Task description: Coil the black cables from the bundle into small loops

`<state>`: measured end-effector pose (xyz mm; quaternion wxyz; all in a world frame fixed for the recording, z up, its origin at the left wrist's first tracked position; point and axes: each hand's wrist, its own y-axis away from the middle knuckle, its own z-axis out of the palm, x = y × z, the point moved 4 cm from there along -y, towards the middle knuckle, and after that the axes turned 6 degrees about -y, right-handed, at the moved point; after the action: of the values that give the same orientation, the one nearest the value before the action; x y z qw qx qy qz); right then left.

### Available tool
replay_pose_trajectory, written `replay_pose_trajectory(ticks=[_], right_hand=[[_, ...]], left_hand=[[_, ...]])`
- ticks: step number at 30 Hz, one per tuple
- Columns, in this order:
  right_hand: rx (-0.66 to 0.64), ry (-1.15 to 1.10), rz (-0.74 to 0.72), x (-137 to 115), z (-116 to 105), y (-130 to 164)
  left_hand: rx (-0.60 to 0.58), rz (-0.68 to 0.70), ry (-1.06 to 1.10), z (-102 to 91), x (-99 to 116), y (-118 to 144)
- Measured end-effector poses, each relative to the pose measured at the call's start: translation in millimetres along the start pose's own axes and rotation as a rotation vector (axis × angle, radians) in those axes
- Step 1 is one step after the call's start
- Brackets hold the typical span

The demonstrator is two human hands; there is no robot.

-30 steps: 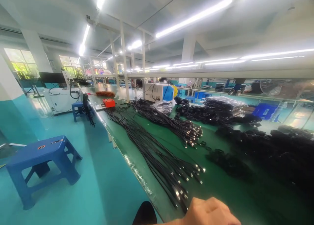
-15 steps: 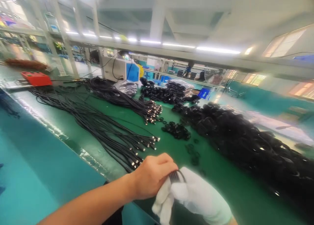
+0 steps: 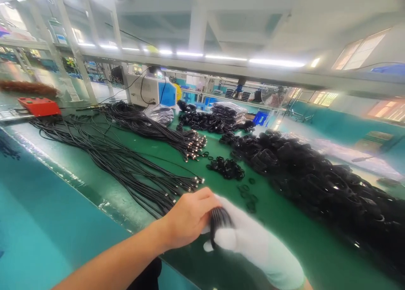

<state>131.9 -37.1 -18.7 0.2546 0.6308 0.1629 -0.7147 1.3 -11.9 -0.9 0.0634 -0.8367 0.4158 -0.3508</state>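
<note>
My bare left hand (image 3: 189, 217) and my right hand (image 3: 257, 244) in a white glove meet low in the middle, just above the green table (image 3: 286, 235). Between them is a small loop of black cable (image 3: 218, 219). My left fingers curl around it and the gloved fingers press against it from the right. Just beyond my left hand lie the metal-tipped ends of a long bundle of black cables (image 3: 126, 165) stretched across the table.
A second long cable bundle (image 3: 152, 129) lies further back. A big heap of coiled black cables (image 3: 319, 182) fills the right side. Small black rings (image 3: 226, 168) sit mid-table. A red box (image 3: 39, 106) and a white-and-blue machine (image 3: 150, 92) stand at the back.
The view swung right and down, and both hands came into sight. In the last half second the hands rose slightly, and the cable loop shows more thickly between them.
</note>
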Motion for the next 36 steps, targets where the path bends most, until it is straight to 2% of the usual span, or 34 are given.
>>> replay_pose_trajectory(ticks=[3, 6, 10, 13, 19, 23, 28, 31, 36], right_hand=[[0.009, -0.082, 0.062, 7, 4, -10], [0.054, -0.163, 0.072, 10, 2, -16], [-0.044, -0.391, 0.036, 16, 1, -18], [-0.049, -0.455, 0.04, 22, -3, -18], [-0.011, -0.391, -0.005, 26, -3, -22], [0.016, -0.358, 0.02, 30, -2, -22], [0.008, -0.366, 0.079, 31, 2, -22], [0.011, -0.311, 0.091, 28, 5, -22], [0.031, -0.221, 0.105, 27, 5, -21]], left_hand=[[0.002, -0.042, 0.03, -2.3, -1, -1], [-0.003, -0.155, 0.069, -4.9, -5, -3], [-0.028, -0.366, 0.331, -3.7, -13, -5], [0.007, -0.44, 0.386, -1.6, -17, -7], [0.03, -0.58, 0.416, 12.5, -24, -2], [0.045, -0.599, 0.338, 18.6, -30, 0], [-0.004, -0.659, 0.376, 18.5, -34, 0], [0.016, -0.696, 0.356, 18.4, -33, 1], [0.054, -0.738, 0.401, 29.6, -37, 1]])
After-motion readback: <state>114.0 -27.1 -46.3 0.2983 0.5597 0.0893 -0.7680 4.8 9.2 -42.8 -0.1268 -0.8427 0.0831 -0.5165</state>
